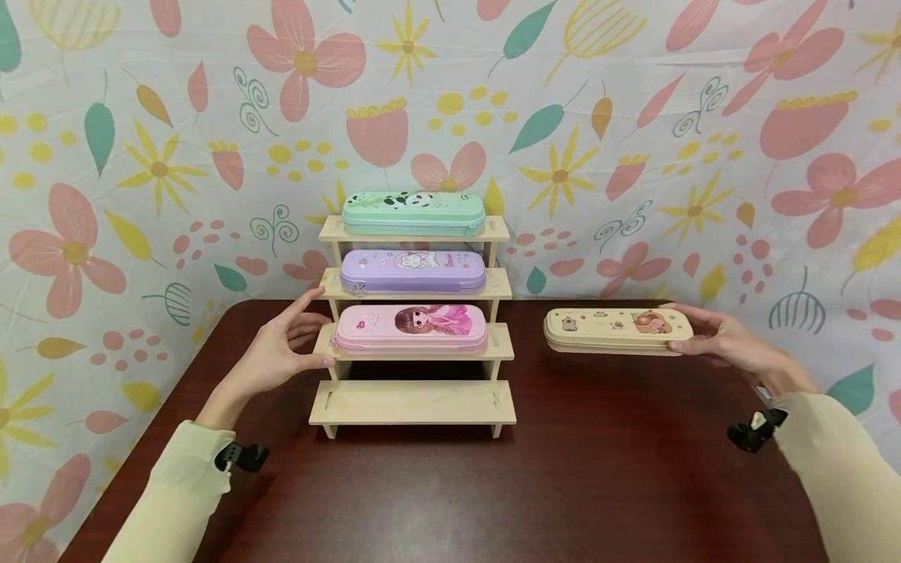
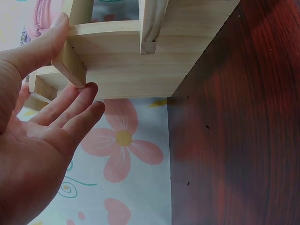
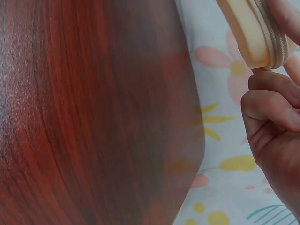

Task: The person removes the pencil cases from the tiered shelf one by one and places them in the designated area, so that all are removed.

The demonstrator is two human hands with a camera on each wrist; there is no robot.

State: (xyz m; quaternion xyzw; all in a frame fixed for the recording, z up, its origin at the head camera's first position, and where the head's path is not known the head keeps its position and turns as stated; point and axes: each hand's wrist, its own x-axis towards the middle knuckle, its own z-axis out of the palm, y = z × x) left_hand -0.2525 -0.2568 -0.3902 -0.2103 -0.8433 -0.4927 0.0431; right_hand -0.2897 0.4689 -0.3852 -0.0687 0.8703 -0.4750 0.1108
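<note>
Your dark wood tabletop (image 1: 563,485) fills the lower half of the head view, backed by a flowered cloth (image 1: 704,117) across the top of the frame. At centre-left stands the stepped wooden display rack (image 1: 413,404), four tiers rising toward the backdrop; its lowest tier is bare. The stepped shape keeps each case visible above the one in front.

On the top tier lies the green pencil case (image 1: 413,213), on the next the purple pencil case (image 1: 413,271), on the third the pink pencil case (image 1: 411,328), each lying flat and lengthwise along its shelf.

Right of centre, you hold the cream pencil case (image 1: 616,331) level, near the tabletop, well apart from the rack; I cannot tell whether it still touches the wood. Your right hand (image 1: 725,342) grips its right end, fingers curled round the end, as the right wrist view shows with the zipped edge pinched between fingertips (image 3: 269,82). Holding the end likely leaves the long body free to slide onto a shelf.

Your left hand (image 1: 281,352) is spread open at the rack's left side, thumb (image 2: 42,44) against the end of the third tier and fingers just under it, gripping nothing. It appears to steady the light rack.
</note>
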